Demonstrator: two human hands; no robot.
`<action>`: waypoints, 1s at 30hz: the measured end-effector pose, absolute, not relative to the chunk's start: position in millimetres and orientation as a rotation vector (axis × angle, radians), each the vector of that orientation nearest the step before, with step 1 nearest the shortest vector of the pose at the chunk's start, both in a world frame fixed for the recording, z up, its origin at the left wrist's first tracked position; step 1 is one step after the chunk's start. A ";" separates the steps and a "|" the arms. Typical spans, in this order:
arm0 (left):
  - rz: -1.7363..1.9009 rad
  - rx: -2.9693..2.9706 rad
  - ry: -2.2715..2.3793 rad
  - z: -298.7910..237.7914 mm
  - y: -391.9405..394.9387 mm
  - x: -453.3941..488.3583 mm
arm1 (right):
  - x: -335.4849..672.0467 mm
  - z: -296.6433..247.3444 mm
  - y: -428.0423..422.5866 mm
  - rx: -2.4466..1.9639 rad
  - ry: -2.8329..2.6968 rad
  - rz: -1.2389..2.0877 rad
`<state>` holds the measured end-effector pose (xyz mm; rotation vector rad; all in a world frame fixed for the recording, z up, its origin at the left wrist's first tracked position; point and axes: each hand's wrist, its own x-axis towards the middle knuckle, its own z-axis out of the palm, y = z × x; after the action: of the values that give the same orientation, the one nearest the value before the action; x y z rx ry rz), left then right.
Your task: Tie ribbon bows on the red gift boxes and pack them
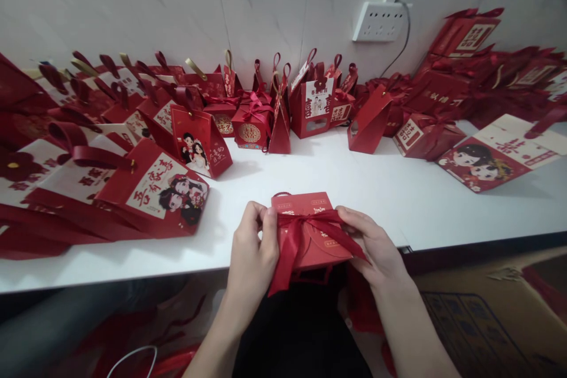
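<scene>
A small red gift box (310,236) lies at the front edge of the white table (354,183), wrapped with a red ribbon (295,242). My left hand (251,254) pinches the ribbon at the box's left side, fingers closed on it. My right hand (374,245) grips the ribbon and the box's right edge. One ribbon tail hangs down over the table edge between my hands.
Many red gift bags and boxes crowd the table: flat printed bags (155,189) at left, upright bags (316,103) along the wall, more piled at right (482,159). A wall socket (380,22) sits above. A cardboard box (487,319) stands below right.
</scene>
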<state>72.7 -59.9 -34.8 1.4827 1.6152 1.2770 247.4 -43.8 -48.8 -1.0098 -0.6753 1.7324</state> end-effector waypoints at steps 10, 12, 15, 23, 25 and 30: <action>1.190 1.271 1.315 -28.7 -52.6 62.2 | 276.9 -64.5 -43.4 -0.898 -1.239 1.396; 1.167 1.278 1.327 -29.9 -51.5 60.4 | 279.1 -66.9 -45.6 -0.914 -1.411 1.437; 1.155 1.266 1.325 -30.9 -50.7 59.0 | 277.0 -66.1 -49.6 -1.000 -1.536 1.465; 1.415 1.724 1.368 -12.8 -67.8 70.4 | 269.1 -60.8 -56.2 -1.019 -1.575 1.356; 1.433 2.044 1.285 -12.1 -74.9 77.3 | 267.4 -61.3 -59.0 -0.999 -1.570 1.316; 1.524 2.506 1.085 -26.0 -85.3 90.6 | 263.4 -65.7 -66.4 -0.990 -1.529 1.201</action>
<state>90.6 -85.3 -26.0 2.5062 1.0853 1.5239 263.4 -66.4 -65.7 -0.9899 -1.5290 1.2011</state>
